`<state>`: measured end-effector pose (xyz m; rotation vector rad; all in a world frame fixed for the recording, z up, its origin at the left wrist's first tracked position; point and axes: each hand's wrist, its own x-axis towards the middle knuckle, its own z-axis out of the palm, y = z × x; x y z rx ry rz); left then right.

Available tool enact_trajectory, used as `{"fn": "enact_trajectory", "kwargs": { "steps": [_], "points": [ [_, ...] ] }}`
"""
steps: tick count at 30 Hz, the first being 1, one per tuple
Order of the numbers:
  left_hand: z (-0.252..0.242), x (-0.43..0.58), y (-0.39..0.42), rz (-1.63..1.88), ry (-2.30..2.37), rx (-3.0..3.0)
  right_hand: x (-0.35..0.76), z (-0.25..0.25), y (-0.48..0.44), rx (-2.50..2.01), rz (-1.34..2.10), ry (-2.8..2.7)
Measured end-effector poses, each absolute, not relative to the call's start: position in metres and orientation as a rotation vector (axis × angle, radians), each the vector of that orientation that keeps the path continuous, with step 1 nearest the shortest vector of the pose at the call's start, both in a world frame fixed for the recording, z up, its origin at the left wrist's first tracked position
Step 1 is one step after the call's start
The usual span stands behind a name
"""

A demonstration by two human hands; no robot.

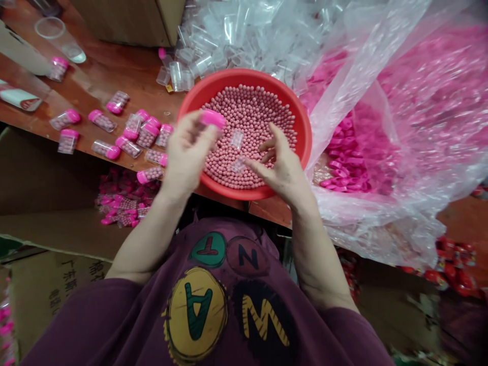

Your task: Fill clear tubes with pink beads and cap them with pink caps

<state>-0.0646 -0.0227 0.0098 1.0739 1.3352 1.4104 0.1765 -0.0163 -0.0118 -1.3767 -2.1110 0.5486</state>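
Over the left rim of a red basin (307, 147), my left hand (186, 152) is closed around a bright pink cap (213, 119), which is blurred slightly by motion. My right hand (285, 170) hovers above the basin's right side with thumb and fingers apart. Small pink beads (251, 107) fill much of the basin. On them lie two small clear containers, one near the middle (237, 139) and a lower one (239, 164) close to my right thumb tip. Whether the thumb touches that lower container is hard to tell.
Filled, pink-capped containers (148, 133) lie left on the wooden table (125, 66). Many clear containers (229, 35) are heaped behind the basin. A plastic bag (381, 213) of pink caps (346, 157) is at right. Below the left edge, a cardboard box (57, 223) holds more filled containers.
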Motion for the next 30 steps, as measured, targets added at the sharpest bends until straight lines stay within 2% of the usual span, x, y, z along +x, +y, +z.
{"fn": "enact_trajectory", "kwargs": {
  "steps": [4,8,10,12,15,20,22,25,30],
  "points": [
    [-0.005,-0.143,-0.008,1.626,1.792,1.242,0.181,-0.011,0.019,-1.489,0.438,-2.263],
    [-0.019,-0.164,0.002,1.456,2.149,1.526,0.150,-0.015,0.049,-1.417,0.375,-2.637],
    [-0.018,-0.148,0.005,1.415,2.174,1.746,0.136,-0.018,0.060,-1.395,0.317,-2.779],
    [-0.014,-0.123,0.008,1.317,2.006,1.928,0.131,-0.020,0.068,-1.388,0.363,-2.815],
    [-0.009,-0.084,0.015,1.057,1.697,2.034,0.137,-0.020,0.071,-1.435,0.676,-2.476],
    [-0.002,-0.035,0.027,0.799,1.481,2.039,0.150,-0.010,0.048,-1.274,1.517,-1.520],
    [0.003,-0.025,0.033,0.761,1.395,2.047,0.152,-0.006,0.032,-1.217,1.620,-1.341],
    [0.005,-0.017,0.048,0.718,1.221,2.102,0.161,-0.003,0.010,-1.314,1.350,-1.425],
    [-0.017,-0.005,0.081,0.543,1.003,2.175,0.245,-0.001,-0.022,-1.604,0.413,-1.637]
  ]
}}
